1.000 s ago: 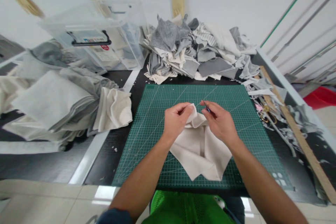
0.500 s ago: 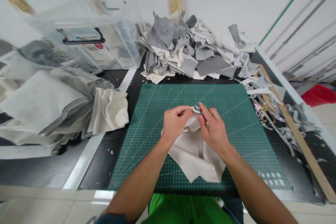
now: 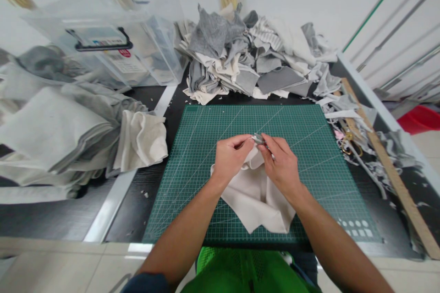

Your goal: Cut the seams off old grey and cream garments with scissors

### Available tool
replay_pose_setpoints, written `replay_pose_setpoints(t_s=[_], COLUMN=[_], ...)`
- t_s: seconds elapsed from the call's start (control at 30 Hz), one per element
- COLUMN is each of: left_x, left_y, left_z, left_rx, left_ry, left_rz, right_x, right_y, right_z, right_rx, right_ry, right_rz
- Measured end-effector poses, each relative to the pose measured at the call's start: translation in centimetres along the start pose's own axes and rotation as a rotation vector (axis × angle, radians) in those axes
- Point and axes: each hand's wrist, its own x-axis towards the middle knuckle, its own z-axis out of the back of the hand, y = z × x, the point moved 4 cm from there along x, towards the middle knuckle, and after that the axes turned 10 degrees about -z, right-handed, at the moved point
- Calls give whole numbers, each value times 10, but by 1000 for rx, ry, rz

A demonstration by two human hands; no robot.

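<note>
A cream piece of cloth (image 3: 256,197) lies bunched over the green cutting mat (image 3: 192,146), its upper edge raised between my hands. With thumb and forefinger, my left hand (image 3: 231,158) pinches that raised edge. My right hand (image 3: 282,160), just beside it, is closed around a small grey metal tool that looks like thread snips (image 3: 258,138). The tip of the snips meets the cloth edge at my left fingertips. Most of the tool is hidden in my right fingers.
Grey and cream fabric scraps (image 3: 223,50) are heaped behind the mat. Folded cloths (image 3: 58,128) lie stacked at left, before a clear plastic box (image 3: 103,50). On the right are a wooden strip (image 3: 395,169), loose trimmings and gold-handled scissors (image 3: 354,146).
The metal tip has come up to the cloth edge and shows more plainly between my fingertips. Both hands stay nearly in place; the view has shifted slightly.
</note>
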Motion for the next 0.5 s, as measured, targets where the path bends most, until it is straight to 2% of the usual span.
replay_pose_setpoints(t_s=[0.5], left_x=[0], left_y=[1], left_z=[1], left_rx=[9], left_ry=[16], left_rz=[7], right_x=[0], right_y=[-2], right_z=[-1], right_rx=[53], right_ry=[38], right_rz=[-36])
